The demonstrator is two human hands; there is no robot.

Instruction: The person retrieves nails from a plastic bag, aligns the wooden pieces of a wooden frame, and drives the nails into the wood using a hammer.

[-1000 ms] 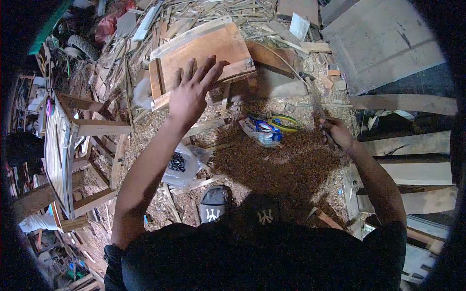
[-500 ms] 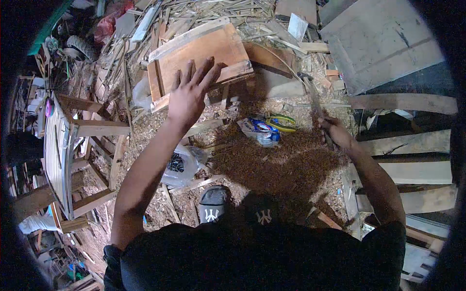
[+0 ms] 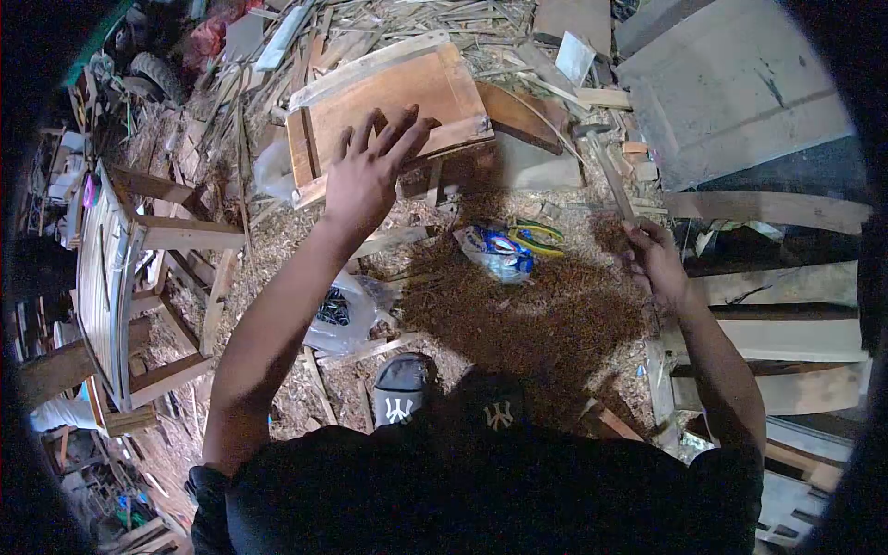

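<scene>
My left hand (image 3: 361, 190) rests with spread, slightly bent fingers on the near side of a framed wooden panel (image 3: 407, 88), which lies tilted in front of me. In my right hand (image 3: 659, 262) is a hammer (image 3: 612, 178), gripped by its wooden handle with the head pointing away from me. Between my hands, on the sawdust, lie a blue and white plastic packet (image 3: 499, 256) and yellow-handled pliers (image 3: 538, 239). Nearer my feet sits a clear plastic bag (image 3: 356, 319) with dark nails or similar small pieces inside.
A slatted wooden frame (image 3: 111, 287) stands on the left. Curved wooden boards (image 3: 786, 282) and a large grey panel (image 3: 731, 92) are on the right. Wood strips (image 3: 444, 28) pile up at the back. My sandals (image 3: 404, 388) are on the sawdust-covered floor.
My right hand has shifted slightly right, and the hammer shows more clearly, its head a little farther up. My left fingers stay on the panel, somewhat more bent.
</scene>
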